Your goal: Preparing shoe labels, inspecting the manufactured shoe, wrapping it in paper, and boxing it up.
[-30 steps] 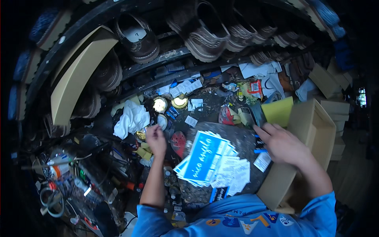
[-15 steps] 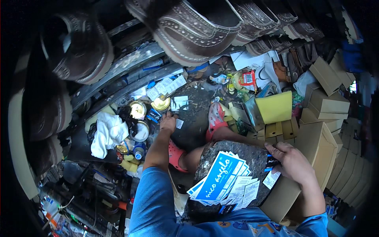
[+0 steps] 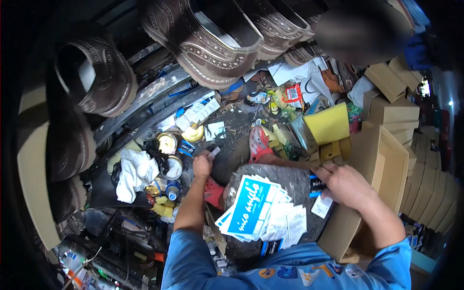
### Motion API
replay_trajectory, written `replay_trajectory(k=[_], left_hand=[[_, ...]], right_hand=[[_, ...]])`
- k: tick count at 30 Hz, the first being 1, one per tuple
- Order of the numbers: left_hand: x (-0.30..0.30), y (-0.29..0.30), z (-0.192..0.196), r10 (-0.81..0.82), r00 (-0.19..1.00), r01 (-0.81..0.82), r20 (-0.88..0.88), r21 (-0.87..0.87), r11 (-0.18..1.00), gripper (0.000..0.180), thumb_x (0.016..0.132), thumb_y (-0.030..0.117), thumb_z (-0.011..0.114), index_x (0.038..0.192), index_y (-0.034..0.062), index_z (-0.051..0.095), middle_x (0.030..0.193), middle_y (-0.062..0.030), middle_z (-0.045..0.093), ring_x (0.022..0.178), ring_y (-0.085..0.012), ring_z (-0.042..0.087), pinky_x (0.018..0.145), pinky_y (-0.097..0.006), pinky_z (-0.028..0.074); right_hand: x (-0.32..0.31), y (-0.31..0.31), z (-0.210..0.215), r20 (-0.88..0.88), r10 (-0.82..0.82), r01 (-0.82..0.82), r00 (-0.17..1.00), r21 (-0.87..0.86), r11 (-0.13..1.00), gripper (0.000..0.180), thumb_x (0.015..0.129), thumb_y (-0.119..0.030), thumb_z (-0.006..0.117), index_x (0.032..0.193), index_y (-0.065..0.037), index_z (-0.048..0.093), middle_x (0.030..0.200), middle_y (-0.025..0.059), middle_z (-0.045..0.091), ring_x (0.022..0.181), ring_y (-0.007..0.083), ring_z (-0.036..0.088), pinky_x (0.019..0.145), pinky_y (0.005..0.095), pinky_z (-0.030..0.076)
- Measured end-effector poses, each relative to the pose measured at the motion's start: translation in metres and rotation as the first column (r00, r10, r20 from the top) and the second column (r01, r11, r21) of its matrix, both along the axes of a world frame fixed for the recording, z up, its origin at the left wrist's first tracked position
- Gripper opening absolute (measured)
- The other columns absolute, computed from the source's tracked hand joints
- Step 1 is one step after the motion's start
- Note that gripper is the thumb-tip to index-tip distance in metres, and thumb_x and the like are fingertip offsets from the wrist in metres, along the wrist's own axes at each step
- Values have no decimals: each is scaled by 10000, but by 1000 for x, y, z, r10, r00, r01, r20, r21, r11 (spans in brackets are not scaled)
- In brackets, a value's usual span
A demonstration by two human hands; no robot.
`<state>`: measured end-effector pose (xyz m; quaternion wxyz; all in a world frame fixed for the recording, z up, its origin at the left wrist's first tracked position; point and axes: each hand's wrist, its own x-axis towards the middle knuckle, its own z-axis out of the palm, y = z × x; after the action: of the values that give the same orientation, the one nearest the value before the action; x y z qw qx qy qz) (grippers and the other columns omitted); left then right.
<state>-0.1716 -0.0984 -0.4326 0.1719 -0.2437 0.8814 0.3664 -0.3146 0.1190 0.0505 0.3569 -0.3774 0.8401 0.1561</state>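
Observation:
My left hand (image 3: 202, 165) is low over the ground, its fingers closed on a small white paper slip (image 3: 214, 153). My right hand (image 3: 345, 184) is at the right edge of a dark, rough block (image 3: 302, 175), palm down with fingers curled. Beside its fingertips lie a small dark-blue label (image 3: 316, 185) and a white printed label (image 3: 322, 206). The palm hides what the fingers grip, if anything. On the block, a fanned pile holds blue-and-white cards (image 3: 253, 205) and white printed slips (image 3: 290, 223). Another dark-blue label (image 3: 271, 247) pokes out at the near edge.
Brown brogue shoes (image 3: 208, 58) fill racks above and at left. An open cardboard box (image 3: 355, 227) stands at my right, with stacked boxes (image 3: 427, 193) beyond. Open tins (image 3: 167, 143), a white cloth (image 3: 137, 174) and a bottle (image 3: 172, 190) sit left. My red clog (image 3: 259, 145) is ahead.
My left hand has picked the small white slip off the ground and drawn back slightly. My right hand stays at the block's edge. The whole view has shifted a little.

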Motion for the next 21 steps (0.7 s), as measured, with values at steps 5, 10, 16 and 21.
replay_trajectory(k=[5,10,16,21], left_hand=[[69,-44,176,602,708,-512,-370,319,798,202,874,87,721,1052,2,677,878,-198,713,772,-322,701,704,-373,532],[146,-79,364,329,686,-586,-649,-226,778,215,927,107,692,1088,-32,661,896,-129,714,710,-151,641,670,-323,528],[182,40,479,629,554,-570,-546,303,764,243,914,41,694,1130,-55,640,913,-76,708,815,-102,641,701,-248,523],[194,117,486,513,838,-522,-184,4,853,450,853,171,773,1261,39,635,919,-113,671,686,-150,638,651,-286,527]], right_hand=[[16,-42,6,-128,296,-311,947,-123,943,212,791,-45,603,982,44,631,919,166,645,781,296,706,670,370,584],[31,-67,10,-260,461,-527,848,-332,782,157,777,-42,611,912,27,652,966,155,652,901,301,672,752,377,574],[26,-85,-4,5,583,-536,813,-385,751,190,811,-36,605,983,-5,679,890,197,688,907,359,698,761,455,569],[30,-86,7,130,623,-460,771,-563,687,410,759,13,649,1157,-78,679,965,192,703,946,374,684,830,467,546]])
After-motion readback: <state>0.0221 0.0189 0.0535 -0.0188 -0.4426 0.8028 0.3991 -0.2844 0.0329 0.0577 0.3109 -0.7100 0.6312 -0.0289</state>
